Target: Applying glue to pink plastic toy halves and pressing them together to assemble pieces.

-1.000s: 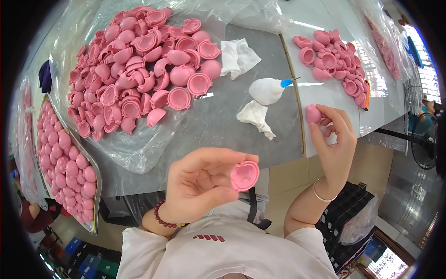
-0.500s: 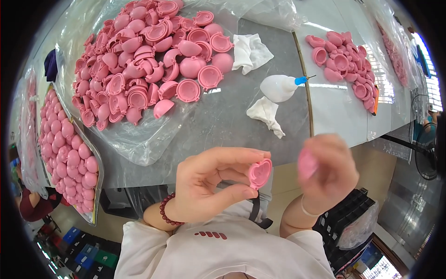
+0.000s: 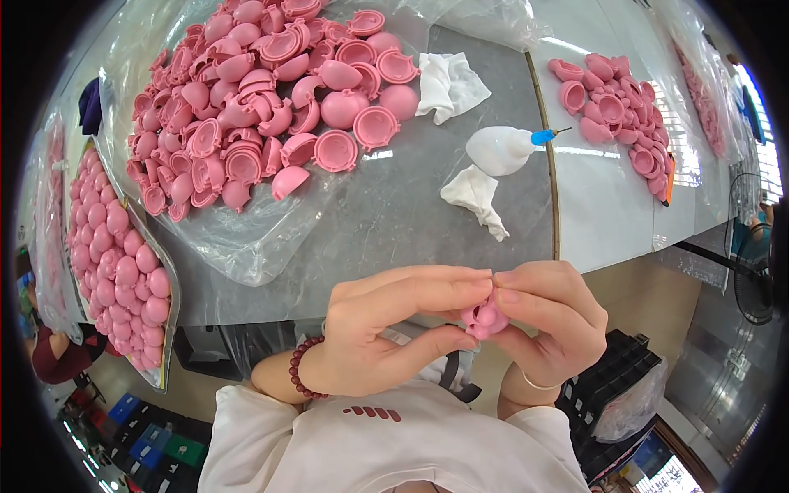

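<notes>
In front of my chest, past the table's near edge, my hands meet at small pink plastic shell pieces (image 3: pixel 486 318). My left hand (image 3: pixel 374 333) pinches a hollow pink shell between thumb and fingers. From the other side, my right hand (image 3: pixel 559 320) grips a second pink piece against it. Fingertips cover much of both, so I cannot tell how they fit together. On the grey table (image 3: pixel 386 230) ahead lies a white squeeze bottle (image 3: pixel 497 150) with a blue needle tip. Two crumpled white cloths, one near (image 3: pixel 477 197) and one farther off (image 3: pixel 448 85), lie beside it.
A big heap of pink half shells (image 3: pixel 246 107) on clear plastic sheeting (image 3: pixel 238 255) fills the far left. Smaller pink pieces (image 3: pixel 620 115) are piled at the right. A tray of rounded pink pieces (image 3: pixel 119 271) stands left; black crates (image 3: pixel 608 370) sit below right.
My right hand has moved left and brought its pink piece up against the shell in my left hand. My left hand has shifted slightly right. The view has shifted a little.
</notes>
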Available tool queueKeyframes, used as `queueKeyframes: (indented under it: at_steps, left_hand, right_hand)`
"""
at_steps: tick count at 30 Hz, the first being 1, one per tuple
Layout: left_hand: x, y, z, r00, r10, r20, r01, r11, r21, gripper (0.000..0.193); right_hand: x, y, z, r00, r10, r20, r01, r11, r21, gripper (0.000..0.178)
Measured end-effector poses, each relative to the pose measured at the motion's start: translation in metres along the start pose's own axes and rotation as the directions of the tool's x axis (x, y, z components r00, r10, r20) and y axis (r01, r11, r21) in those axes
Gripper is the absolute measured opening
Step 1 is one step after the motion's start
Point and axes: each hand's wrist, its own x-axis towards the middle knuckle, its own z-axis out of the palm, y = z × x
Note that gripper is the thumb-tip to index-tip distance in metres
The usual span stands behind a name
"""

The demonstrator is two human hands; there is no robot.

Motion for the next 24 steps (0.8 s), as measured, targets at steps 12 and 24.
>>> queueKeyframes:
  at_steps: [12,24]
  left_hand:
    - [0.001,-0.005,-0.004,0.998,-0.054,-0.045,0.048,0.99,-0.132,0.051]
    - [-0.003,-0.001,-0.014,0.999,-0.03,-0.038,0.02,0.966,-0.258,0.046]
  right_hand:
    - [-0.007,0.001,0.013,0.98,-0.013,-0.198,0.022,0.999,0.045,0.022]
    - [0.043,0.037,0.025,0.91,0.317,-0.268,-0.373,0.908,-0.191,0.054]
